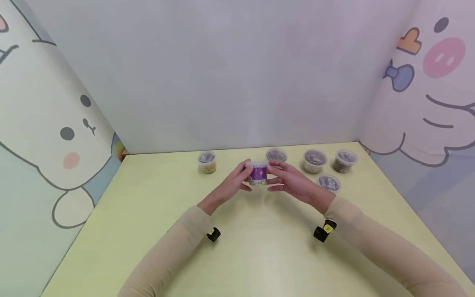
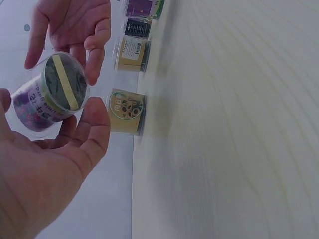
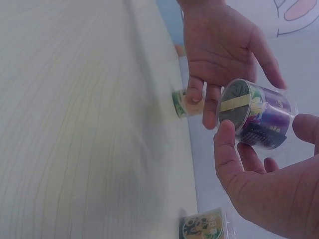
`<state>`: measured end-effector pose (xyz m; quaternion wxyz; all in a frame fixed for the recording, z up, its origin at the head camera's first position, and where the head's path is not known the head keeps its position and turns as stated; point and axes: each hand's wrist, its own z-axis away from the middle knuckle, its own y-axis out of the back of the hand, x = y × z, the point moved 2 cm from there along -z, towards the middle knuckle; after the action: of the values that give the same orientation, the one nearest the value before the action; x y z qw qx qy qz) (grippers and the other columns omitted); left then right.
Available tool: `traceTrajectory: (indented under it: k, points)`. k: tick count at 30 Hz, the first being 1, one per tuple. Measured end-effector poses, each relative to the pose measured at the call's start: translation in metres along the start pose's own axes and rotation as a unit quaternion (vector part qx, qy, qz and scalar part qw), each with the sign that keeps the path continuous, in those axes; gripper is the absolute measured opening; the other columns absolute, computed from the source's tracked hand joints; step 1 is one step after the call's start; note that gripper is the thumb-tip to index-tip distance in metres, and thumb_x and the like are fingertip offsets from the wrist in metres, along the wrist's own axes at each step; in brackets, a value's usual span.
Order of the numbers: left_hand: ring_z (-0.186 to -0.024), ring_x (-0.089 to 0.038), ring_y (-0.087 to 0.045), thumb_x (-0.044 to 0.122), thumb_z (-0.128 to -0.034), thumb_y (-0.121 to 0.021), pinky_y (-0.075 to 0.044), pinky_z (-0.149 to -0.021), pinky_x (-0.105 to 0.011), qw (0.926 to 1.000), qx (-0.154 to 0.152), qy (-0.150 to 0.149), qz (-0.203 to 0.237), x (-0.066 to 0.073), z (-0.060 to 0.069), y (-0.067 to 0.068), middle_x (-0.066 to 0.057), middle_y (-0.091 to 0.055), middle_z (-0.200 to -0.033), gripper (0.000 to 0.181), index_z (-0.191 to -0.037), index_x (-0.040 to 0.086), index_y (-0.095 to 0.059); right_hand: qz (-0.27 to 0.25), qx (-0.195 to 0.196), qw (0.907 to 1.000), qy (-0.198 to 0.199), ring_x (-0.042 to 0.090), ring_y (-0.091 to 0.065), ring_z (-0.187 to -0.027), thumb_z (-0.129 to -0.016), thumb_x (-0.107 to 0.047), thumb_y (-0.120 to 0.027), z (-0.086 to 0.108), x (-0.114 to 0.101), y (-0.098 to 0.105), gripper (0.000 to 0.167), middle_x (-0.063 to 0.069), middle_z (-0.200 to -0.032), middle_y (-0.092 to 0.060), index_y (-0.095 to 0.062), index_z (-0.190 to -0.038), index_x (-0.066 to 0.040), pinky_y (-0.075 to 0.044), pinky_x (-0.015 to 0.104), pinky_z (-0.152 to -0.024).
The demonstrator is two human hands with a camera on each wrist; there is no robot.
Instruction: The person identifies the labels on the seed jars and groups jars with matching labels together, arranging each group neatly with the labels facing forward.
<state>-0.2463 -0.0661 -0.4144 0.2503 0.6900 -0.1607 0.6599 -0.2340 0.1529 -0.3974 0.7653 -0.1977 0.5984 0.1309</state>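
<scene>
Above the table, a small clear plastic tub with a purple label (image 1: 258,174) is held between both hands. The left hand (image 1: 236,180) grips its left side, thumb toward the front. On the right side the right hand (image 1: 293,182) holds it with thumb and fingers, its lower fingers spread off the tub. In the left wrist view the tub (image 2: 50,92) is tilted, showing a dark base crossed by a pale yellow strip. The right wrist view shows the same tub (image 3: 256,114) with a black text panel on its side.
At the back left stands a lidded tub with a tan label (image 1: 207,162). Several more tubs stand toward the back right, among them a middle one (image 1: 276,155), a dark one (image 1: 344,161) and a nearer one (image 1: 328,183). A pale wall (image 1: 237,74) rises behind the table (image 1: 156,185).
</scene>
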Motion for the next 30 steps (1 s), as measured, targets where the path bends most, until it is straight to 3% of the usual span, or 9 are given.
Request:
traceTrajectory:
  k: [12,21,30]
  points:
    - [-0.117,-0.033,-0.054,0.041,-0.1096,-0.04,-0.054,-0.09,-0.049,0.9999,0.006,-0.011,-0.007,0.0,0.0,0.005,-0.018,-0.041,-0.139,0.063,-0.16,0.008,-0.019,0.02,-0.006,0.9997,0.01,0.037,-0.052,-0.126,-0.105,-0.032,-0.056,-0.007,-0.006,-0.008,0.072,0.023,-0.149,-0.038,-0.016,-0.158,-0.005,-0.05,0.048,-0.1]
    - [-0.117,-0.03,-0.056,0.037,-0.1085,-0.046,-0.056,-0.086,-0.047,0.9995,0.023,-0.016,-0.012,-0.004,0.002,0.005,-0.015,-0.041,-0.132,0.056,-0.153,0.01,-0.027,0.023,-0.002,0.9997,0.003,0.028,-0.056,-0.12,-0.106,-0.031,-0.055,-0.009,-0.004,-0.01,0.067,0.021,-0.149,-0.04,-0.021,-0.158,-0.004,-0.051,0.046,-0.099]
    - [-0.117,-0.031,-0.056,0.04,-0.1086,-0.045,-0.056,-0.087,-0.049,0.9994,0.022,-0.021,-0.014,-0.005,0.0,0.006,-0.016,-0.039,-0.132,0.059,-0.154,0.009,-0.023,-0.004,0.003,1.0,0.003,0.023,-0.06,-0.107,-0.107,-0.028,-0.054,-0.011,-0.005,-0.012,0.065,0.019,-0.143,-0.043,-0.022,-0.158,-0.002,-0.052,0.045,-0.098]
